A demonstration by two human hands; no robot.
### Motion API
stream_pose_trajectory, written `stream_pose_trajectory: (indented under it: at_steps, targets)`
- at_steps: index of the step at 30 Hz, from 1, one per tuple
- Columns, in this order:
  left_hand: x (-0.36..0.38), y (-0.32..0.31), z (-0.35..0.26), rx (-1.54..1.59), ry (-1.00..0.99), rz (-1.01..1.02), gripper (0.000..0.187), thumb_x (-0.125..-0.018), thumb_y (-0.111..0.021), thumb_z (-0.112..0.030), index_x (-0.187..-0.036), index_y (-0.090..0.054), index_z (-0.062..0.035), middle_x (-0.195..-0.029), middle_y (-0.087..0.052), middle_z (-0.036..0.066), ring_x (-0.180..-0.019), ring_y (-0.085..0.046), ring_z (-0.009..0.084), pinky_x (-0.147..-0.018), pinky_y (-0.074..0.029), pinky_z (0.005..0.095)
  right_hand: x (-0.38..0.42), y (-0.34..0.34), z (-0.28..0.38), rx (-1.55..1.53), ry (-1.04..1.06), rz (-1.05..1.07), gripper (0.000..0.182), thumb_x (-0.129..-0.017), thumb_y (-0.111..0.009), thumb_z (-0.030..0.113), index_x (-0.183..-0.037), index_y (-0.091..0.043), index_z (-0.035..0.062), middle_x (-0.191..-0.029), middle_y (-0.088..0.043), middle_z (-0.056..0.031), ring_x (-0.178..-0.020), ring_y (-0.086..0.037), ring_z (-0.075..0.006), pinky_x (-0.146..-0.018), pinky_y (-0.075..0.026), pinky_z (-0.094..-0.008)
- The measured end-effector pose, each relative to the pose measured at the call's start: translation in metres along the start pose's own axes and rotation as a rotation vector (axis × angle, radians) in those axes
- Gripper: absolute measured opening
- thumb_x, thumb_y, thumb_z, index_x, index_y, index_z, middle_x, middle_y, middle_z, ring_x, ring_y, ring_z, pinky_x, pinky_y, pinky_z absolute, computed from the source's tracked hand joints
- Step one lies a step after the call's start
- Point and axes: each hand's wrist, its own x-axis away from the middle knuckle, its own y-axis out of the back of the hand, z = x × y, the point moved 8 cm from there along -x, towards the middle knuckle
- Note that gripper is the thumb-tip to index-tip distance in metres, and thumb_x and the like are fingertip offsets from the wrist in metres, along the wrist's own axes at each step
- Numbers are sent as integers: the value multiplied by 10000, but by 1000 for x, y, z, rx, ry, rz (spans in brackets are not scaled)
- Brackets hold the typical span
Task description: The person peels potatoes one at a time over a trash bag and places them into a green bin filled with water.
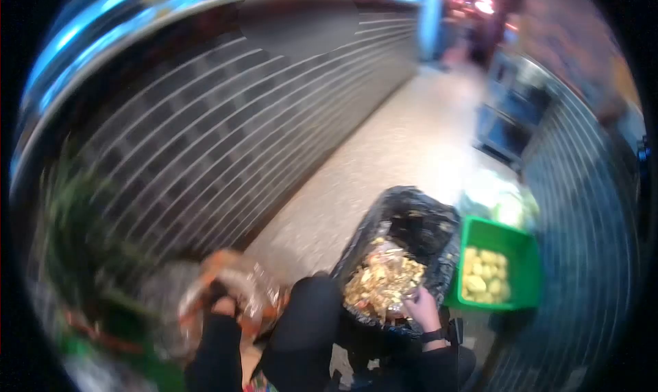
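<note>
My right hand (pixel 423 310), with a dark band at the wrist, is over the near right side of a bin lined with a black bag (pixel 439 222). Its fingers are curled closed beside a heap of pale yellow-brown peelings (pixel 384 277); what they hold, if anything, is too small to make out. On the left, my left hand (pixel 223 305) reaches from a dark sleeve to a clear plastic bag with orange markings (pixel 257 286). Blur and shadow hide its fingers. The bin stands by my bent knee (pixel 305 316).
Right of the bin, a green crate (pixel 524 268) holds several peeled potatoes (pixel 485 275). Behind it is a pale, blurred plastic bag (pixel 504 200). A leafy plant (pixel 82 255) stands at left. Tiled walls (pixel 274 117) flank the floor, with a metal rack (pixel 510 111) farther along.
</note>
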Motion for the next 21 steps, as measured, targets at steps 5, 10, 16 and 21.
stream_pose_trajectory:
  at_steps: [5,10,16,21]
  targets:
    - [-27,28,-10,-28,-63,-55,263,-823,-551,-124,-1071,-626,-78,-1052,-656,125,-978,-617,281,-821,-496,375,0,1,15,2,-72,58,330,-795,-714,230,-1018,-591,20,-764,-654,-155,-738,-666,-277,-653,-512,-390]
    - [-28,49,-35,-26,-102,-84,290,-810,-571,-111,-1095,-606,-73,-1053,-648,113,-975,-612,258,-810,-496,359,-5,-15,12,-37,5,67,330,-788,-680,269,-1019,-586,52,-826,-666,-157,-789,-653,-334,-699,-505,-415]
    - [-11,74,-63,6,-180,-76,331,-793,-594,-95,-1123,-581,-67,-1053,-639,98,-971,-606,230,-797,-496,340,-4,-12,15,-71,54,15,329,-787,-670,267,-1006,-585,37,-849,-668,-171,-822,-651,-347,-727,-501,-431]
    - [36,113,-95,83,-304,-28,371,-780,-614,-82,-1147,-561,-62,-1054,-632,86,-967,-601,208,-786,-496,324,7,14,22,-209,31,-16,351,-789,-675,283,-1005,-582,22,-865,-669,-185,-827,-649,-354,-734,-498,-435]
